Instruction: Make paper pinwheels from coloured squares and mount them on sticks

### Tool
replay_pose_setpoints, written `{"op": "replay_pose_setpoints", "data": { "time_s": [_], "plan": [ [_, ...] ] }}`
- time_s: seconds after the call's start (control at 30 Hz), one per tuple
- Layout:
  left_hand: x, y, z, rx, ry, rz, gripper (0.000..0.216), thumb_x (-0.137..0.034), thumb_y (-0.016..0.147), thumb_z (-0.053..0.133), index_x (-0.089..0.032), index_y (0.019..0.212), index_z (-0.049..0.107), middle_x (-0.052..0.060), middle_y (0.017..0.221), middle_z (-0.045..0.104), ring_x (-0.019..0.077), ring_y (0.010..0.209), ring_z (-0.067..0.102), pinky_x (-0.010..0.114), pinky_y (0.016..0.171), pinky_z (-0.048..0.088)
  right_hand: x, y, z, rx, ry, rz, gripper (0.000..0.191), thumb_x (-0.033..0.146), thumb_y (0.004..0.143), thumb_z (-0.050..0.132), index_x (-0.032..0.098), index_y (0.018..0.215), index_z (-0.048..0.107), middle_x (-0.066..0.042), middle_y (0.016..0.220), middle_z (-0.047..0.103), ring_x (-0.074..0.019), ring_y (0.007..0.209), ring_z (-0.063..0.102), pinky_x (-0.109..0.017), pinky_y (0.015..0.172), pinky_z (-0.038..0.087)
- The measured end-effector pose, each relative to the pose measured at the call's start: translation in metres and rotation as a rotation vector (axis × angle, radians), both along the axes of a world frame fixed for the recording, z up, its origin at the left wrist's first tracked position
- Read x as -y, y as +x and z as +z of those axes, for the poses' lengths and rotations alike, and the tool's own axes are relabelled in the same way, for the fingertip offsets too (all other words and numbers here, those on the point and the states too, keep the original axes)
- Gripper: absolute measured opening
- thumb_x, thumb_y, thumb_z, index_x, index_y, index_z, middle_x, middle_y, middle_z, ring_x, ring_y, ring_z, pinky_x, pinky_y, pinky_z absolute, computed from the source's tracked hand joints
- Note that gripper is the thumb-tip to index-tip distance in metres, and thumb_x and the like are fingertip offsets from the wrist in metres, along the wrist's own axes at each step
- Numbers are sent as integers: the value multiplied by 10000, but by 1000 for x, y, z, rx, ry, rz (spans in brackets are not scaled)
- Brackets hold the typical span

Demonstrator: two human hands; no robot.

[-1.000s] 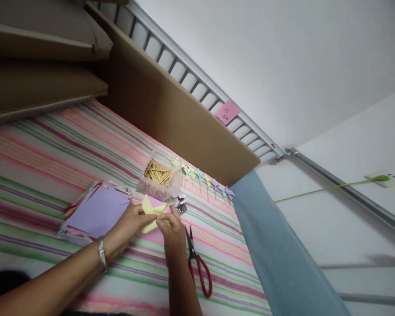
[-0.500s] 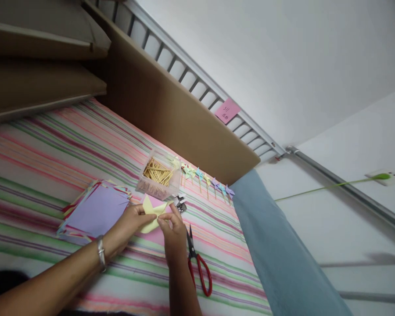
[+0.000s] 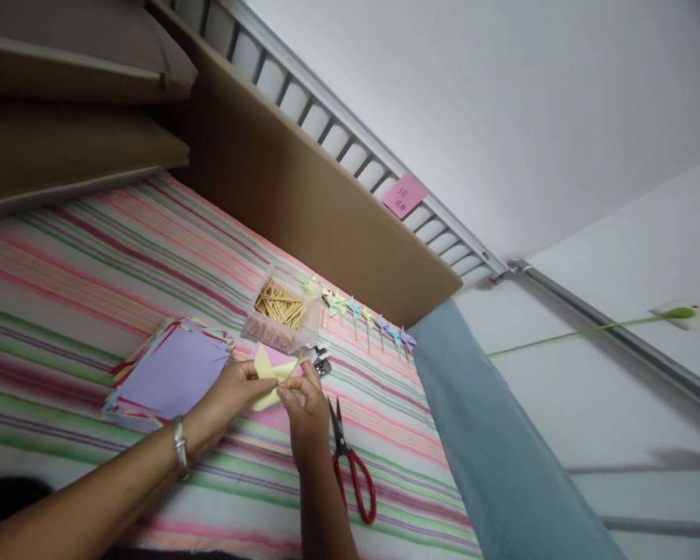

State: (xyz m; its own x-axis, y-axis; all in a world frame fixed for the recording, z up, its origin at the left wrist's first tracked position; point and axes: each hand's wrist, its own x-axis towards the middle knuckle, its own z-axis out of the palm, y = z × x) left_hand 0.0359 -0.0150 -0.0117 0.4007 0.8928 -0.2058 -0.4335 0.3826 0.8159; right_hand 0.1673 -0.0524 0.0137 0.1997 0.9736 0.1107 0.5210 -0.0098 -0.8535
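Observation:
Between my two hands is a pale yellow paper pinwheel (image 3: 273, 369), its corners folded in toward the middle. My left hand (image 3: 237, 390) pinches it from the left, thumb near the centre. From the right, my right hand (image 3: 304, 400) pinches the same paper close to that centre, fingertips almost meeting the left thumb. Beneath lies a pink paper sheet (image 3: 274, 418), partly covered. Red-handled scissors (image 3: 350, 460) rest beside my right wrist, blades pointing away. Just past my right fingers sits a small metal item (image 3: 322, 364) whose kind I cannot make out.
A clear plastic box (image 3: 285, 338) of thin wooden sticks stands beyond my hands. Left of them is a stack of coloured paper (image 3: 172, 373), lilac on top. Several finished pinwheels (image 3: 382, 325) lie in a row along a cardboard panel (image 3: 315, 210). Striped cloth (image 3: 87, 311) covers the surface.
Both hands keep their pinch on the yellow paper, with only a very slight shift of fingers and paper. Everything else stays in place.

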Motion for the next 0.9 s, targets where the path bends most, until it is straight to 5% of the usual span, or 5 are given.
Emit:
{"op": "replay_pose_setpoints", "data": {
  "time_s": [0.2, 0.37, 0.67, 0.9],
  "plan": [
    [-1, 0, -1, -46, 33, 7, 281, -293, 621, 722, -139, 855, 743, 42, 769, 745, 180, 652, 623, 253, 615, 423, 0, 1, 0, -53, -8, -9, 66, 208, 674, 624, 204, 678, 690, -82, 1286, 556, -259, 1242, 441, -353, 1005, 324],
    [-1, 1, 1, -91, 97, 37, 268, -293, 634, 708, -148, 858, 742, 25, 784, 739, 175, 675, 612, 244, 630, 420, -1, 0, -6, -114, 48, 12, 63, 224, 698, 611, 186, 682, 659, -58, 989, 647, -211, 982, 573, -299, 892, 399],
    [3, -1, 8, -77, 47, -33, 317, -379, 629, 719, -131, 827, 736, 19, 690, 708, 158, 617, 577, 229, 577, 377, 1, -5, -2, -303, -28, -62, 83, 255, 680, 628, 174, 683, 614, 22, 643, 586, -136, 623, 509, -241, 615, 409],
    [2, 2, 2, -60, -7, -80, 367, -384, 551, 784, -127, 805, 723, 30, 711, 713, 173, 646, 602, 239, 599, 405, -1, -1, -2, -452, -77, -95, 96, 244, 594, 664, 169, 624, 613, 37, 554, 575, -117, 540, 472, -231, 555, 374]
  ]
}}
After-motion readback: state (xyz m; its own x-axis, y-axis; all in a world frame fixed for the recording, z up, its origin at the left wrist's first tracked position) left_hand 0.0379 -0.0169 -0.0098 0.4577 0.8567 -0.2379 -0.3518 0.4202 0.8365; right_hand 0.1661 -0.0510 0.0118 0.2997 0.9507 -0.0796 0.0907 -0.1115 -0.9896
